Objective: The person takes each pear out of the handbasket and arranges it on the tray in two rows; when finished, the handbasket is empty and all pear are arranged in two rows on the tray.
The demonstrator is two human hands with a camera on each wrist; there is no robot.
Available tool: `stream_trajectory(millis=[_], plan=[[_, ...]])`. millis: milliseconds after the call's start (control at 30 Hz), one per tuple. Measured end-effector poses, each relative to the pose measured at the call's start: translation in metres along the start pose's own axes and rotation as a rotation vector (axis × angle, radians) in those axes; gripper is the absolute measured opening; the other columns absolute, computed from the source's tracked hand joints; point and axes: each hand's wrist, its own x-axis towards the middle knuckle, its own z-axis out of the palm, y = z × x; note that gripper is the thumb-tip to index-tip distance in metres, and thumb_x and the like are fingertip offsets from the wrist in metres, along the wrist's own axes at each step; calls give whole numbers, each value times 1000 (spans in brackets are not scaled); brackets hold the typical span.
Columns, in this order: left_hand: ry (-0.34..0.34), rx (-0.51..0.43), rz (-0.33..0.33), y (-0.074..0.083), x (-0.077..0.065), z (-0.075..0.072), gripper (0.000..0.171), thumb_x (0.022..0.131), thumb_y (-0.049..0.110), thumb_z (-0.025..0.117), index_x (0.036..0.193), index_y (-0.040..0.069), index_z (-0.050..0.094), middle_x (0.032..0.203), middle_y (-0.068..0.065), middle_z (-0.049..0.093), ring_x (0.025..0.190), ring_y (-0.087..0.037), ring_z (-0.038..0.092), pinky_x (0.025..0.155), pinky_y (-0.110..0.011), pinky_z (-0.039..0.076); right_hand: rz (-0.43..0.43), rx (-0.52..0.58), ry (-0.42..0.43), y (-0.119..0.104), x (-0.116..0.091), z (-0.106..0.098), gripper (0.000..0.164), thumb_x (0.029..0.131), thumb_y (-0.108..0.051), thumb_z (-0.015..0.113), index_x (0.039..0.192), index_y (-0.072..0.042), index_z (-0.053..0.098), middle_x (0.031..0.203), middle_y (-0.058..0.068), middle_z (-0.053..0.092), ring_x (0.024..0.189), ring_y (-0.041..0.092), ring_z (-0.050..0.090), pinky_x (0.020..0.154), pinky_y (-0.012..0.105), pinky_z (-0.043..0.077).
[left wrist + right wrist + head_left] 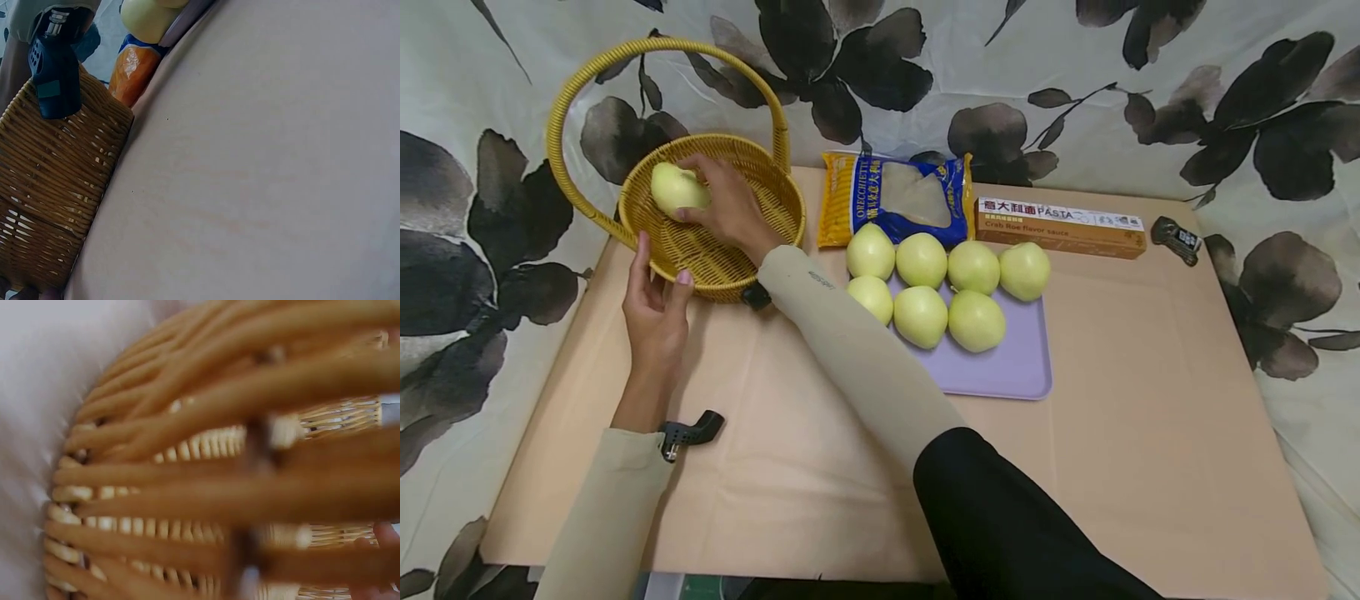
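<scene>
In the head view, my right hand (730,204) grips a pale green apple (679,190) inside the yellow wicker basket (718,265), near its far left rim. My left hand (655,325) touches the basket's near left side, thumb and index finger spread; its other fingers are partly hidden behind the thumb and basket. Fingertips (28,292) of that hand show at the basket's base in the left wrist view. Several more pale green apples (921,317) sit in two rows on a lilac tray (1000,383). Close basket weave (156,494) fills most of the right wrist view.
Behind the tray lie a blue and yellow pasta bag (835,200) and an orange-brown pasta box (1060,237). A small dark packet (1177,240) is at the far right. The basket's tall handle (555,142) arches up over it. A floral cloth (880,75) hangs behind the table.
</scene>
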Motion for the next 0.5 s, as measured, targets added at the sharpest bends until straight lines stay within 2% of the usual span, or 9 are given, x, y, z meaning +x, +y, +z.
stream_trajectory(millis=[67,133,333,500], plan=[[2,12,4,0,0,0,77,106,-2,59,170,23,25,179,0,15,167,-25,17,133,-32,27,4,2,33,-1,0,0,75,91,-41,84,156,-30,50,149,-5,56,130,5,50,102,13,42],[2,24,7,0,0,0,76,106,-1,59,170,23,25,179,1,15,167,-25,16,133,-32,26,-8,-10,28,-1,-1,0,80,91,-43,84,160,-32,46,154,-5,52,135,6,47,106,14,41],[11,52,7,0,-1,0,77,105,1,61,170,21,25,179,-1,15,167,-27,15,134,-33,25,-65,-114,-90,1,-3,1,94,94,-46,78,171,-30,25,174,-4,31,157,10,30,125,15,23],[9,46,-2,0,0,-1,77,106,0,60,170,23,24,180,-2,12,168,-25,13,134,-31,25,-40,-157,-123,-1,-5,2,97,93,-47,79,171,-32,23,168,-2,35,150,11,34,121,15,30]])
